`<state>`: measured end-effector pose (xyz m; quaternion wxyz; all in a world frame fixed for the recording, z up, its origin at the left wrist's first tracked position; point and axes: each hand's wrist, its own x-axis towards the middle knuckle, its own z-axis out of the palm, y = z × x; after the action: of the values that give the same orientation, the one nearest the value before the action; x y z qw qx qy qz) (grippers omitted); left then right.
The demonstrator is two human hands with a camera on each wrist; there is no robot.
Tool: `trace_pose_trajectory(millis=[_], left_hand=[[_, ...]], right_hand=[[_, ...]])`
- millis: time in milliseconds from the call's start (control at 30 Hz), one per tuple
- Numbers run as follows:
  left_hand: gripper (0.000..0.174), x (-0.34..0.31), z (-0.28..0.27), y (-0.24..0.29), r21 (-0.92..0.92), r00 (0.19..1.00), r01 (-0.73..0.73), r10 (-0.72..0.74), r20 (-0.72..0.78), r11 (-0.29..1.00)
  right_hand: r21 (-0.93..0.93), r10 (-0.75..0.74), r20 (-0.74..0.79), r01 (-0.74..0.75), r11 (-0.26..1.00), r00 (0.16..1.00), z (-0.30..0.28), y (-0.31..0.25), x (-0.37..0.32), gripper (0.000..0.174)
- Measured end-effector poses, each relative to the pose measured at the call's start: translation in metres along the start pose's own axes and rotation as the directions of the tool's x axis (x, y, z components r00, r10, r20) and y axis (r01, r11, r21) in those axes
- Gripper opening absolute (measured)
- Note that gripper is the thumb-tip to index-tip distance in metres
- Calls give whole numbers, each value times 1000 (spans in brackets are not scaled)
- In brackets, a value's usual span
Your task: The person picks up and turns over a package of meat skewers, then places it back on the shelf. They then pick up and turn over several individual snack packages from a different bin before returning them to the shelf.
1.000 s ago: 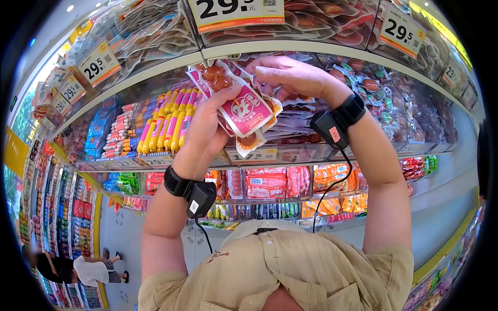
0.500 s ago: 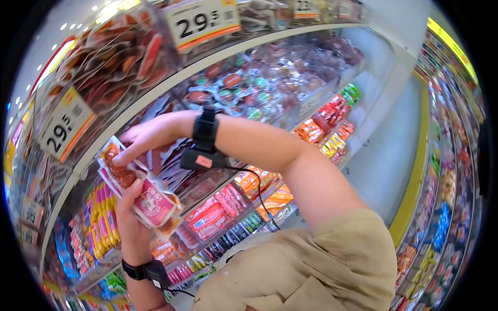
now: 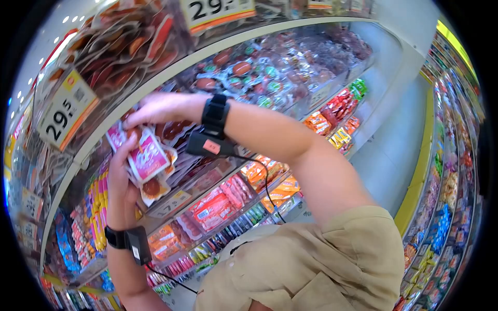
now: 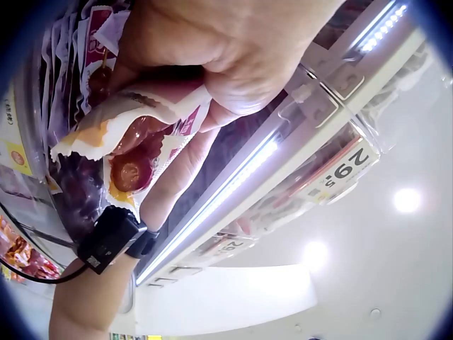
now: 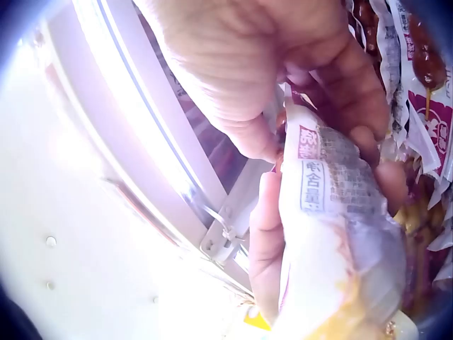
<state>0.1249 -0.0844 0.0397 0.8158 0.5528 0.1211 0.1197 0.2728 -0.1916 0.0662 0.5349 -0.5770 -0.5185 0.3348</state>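
Observation:
My left hand [image 3: 123,173] grips a small stack of pink-and-white snack packets [image 3: 149,156], its thumb lying across the front one. A brown ball of food shows through the clear part of a lower packet [image 3: 152,189]. My right hand [image 3: 165,109], blurred in the head view, is at the upper end of the stack. In the right wrist view its thumb and fingers pinch the top of a white packet [image 5: 333,184] with printed text. From the left wrist, the packet ends [image 4: 134,166] stick out below my palm, with the right forearm [image 4: 88,297] beyond.
Similar packets [image 3: 199,163] stand in the shelf bin right behind my hands. Above runs a curved shelf edge [image 3: 114,111] with price tags [image 3: 67,109]. Yellow-wrapped sausages [image 3: 98,207] lie to the left, wrapped brown snacks [image 3: 241,68] to the right. An aisle floor [image 3: 397,155] is at the right.
The view has turned to the right, so hands and packets now appear further left. My right hand has come from beside the packets to their upper end. The left hand still holds the stack.

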Motion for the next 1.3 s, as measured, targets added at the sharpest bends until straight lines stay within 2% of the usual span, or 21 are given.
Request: trace_pose_trajectory(millis=[33,67,133,200,233,300,367,467,567,600,700,833,1033,1200,1300], left_hand=[[33,4,-8,2,-21,999,41,-42,-2,999],[33,8,-11,3,-15,1000,15,-15,23,1000],[30,7,-4,9,12,997,-37,36,66,999],[27,9,2,14,31,994,-75,72,83,997],[26,15,-3,14,32,993,-86,83,82,996],[27,23,-12,13,41,992,-66,61,113,997],[27,24,-10,14,72,989,-131,125,84,989],[28,36,-24,13,103,991,-105,94,100,989],[29,36,-21,11,150,987,-152,143,71,977],[29,35,-19,13,147,986,-159,152,62,976],[27,36,-22,11,135,985,-174,169,42,975],[25,32,-20,9,201,981,-190,195,-5,961],[23,33,-27,9,258,976,-199,216,-37,945],[21,28,-25,12,262,975,-201,217,-35,944],[19,34,-31,10,323,973,-184,219,-73,928]], right_hand=[[42,-109,19,108,993,994,0,9,11,40],[83,-132,14,131,988,991,-3,16,19,45],[29,-115,-17,116,993,993,-4,21,23,47],[-128,-79,-90,67,989,993,-4,8,13,44],[-87,-84,-93,76,993,992,-4,14,17,44],[-156,-28,-93,13,988,995,-4,6,11,45],[-143,-48,-74,37,989,996,-3,8,12,48],[-184,-51,-64,38,982,997,-2,16,17,50],[-180,-34,-59,23,983,998,-6,17,21,47],[-167,-40,-110,21,986,993,-7,19,22,40],[-78,-233,-118,225,971,965,-6,24,25,35],[-72,-185,-108,178,981,977,-7,29,28,32],[-258,-176,-268,105,960,947,-10,25,27,28],[-21,-83,-265,80,997,961,-8,20,22,27],[91,15,-409,24,996,912,-9,13,15,26]])
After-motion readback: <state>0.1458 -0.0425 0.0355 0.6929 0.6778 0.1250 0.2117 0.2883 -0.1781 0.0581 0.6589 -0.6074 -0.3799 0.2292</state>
